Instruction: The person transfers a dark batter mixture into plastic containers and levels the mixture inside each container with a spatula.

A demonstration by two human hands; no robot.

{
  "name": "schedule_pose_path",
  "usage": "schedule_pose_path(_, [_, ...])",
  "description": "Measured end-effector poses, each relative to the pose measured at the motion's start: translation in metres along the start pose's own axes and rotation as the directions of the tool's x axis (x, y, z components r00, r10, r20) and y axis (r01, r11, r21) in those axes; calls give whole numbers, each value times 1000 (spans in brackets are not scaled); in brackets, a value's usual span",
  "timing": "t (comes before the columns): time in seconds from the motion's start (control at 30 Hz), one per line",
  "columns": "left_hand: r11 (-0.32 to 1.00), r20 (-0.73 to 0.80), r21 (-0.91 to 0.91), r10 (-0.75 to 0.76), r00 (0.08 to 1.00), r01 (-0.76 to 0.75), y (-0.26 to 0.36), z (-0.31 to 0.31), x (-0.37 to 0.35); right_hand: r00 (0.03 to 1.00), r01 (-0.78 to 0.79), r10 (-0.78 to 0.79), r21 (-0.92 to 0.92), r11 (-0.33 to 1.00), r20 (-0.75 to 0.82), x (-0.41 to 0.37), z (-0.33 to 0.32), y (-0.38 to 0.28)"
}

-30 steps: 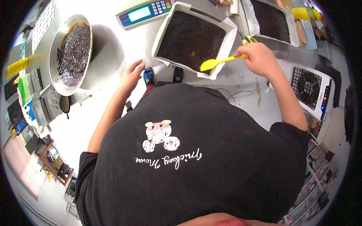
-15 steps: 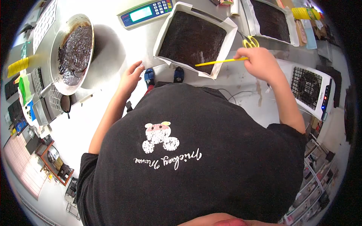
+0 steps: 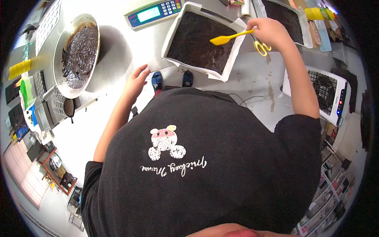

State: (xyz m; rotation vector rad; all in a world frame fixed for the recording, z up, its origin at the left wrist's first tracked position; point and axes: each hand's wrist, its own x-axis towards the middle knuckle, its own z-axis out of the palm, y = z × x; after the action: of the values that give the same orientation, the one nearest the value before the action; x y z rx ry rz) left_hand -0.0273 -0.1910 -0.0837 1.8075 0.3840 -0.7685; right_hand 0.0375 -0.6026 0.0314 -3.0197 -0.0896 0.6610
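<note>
A yellow spatula [image 3: 225, 40] is held by its handle in my right hand [image 3: 270, 32], its broad head over the dark brown mixture [image 3: 197, 41]. That mixture lies spread in a square tray lined with white paper [image 3: 226, 75]. My left hand [image 3: 138, 79] is at the table's near edge, left of the tray, its fingers apart and nothing in it. Yellow-handled scissors [image 3: 261, 48] lie beside the tray, below my right hand.
A large metal bowl [image 3: 58, 67] with dark mixture stands at the left. A digital scale [image 3: 152, 14] sits behind the tray. Another lined tray [image 3: 306, 33] and a yellow bottle [image 3: 319, 14] are at the right.
My right hand has moved up and away from me with the spatula, whose head now shows its broad side further from the tray's near edge. My left hand has barely moved.
</note>
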Motion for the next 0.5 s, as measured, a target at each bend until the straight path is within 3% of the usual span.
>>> schedule_pose_path(0.07, [1000,6,-14,-18,1000,18,-1,-1,-2,997,-15,15,2,1000,-74,-3,-10,-2])
schedule_pose_path(0.2, [999,41,-27,-27,999,29,0,-3,-3,999,29,-28,90,995,-16,-15,-15,-14])
schedule_pose_path(0.27, [999,-2,-42,10,1000,-10,5,-1,-6,966,134,-148,77,988,212,-17,-5,-17])
schedule_pose_path(0.3, [999,1,-41,13,1000,-13,7,1,-8,967,131,-145,77,988,210,-15,4,-17])
schedule_pose_path(0.33, [924,-117,269,310,943,-271,10,3,-10,967,148,-155,46,988,203,-10,14,-15])
schedule_pose_path(0.37, [698,-130,569,598,791,-434,14,6,-13,966,165,-165,16,986,197,-6,19,-14])
schedule_pose_path(0.4, [438,-45,730,797,603,-524,31,12,-21,967,162,-162,16,987,195,-1,18,-12])
schedule_pose_path(0.5, [217,308,617,818,485,-757,71,39,-26,990,55,-53,-16,998,132,11,1,-9])
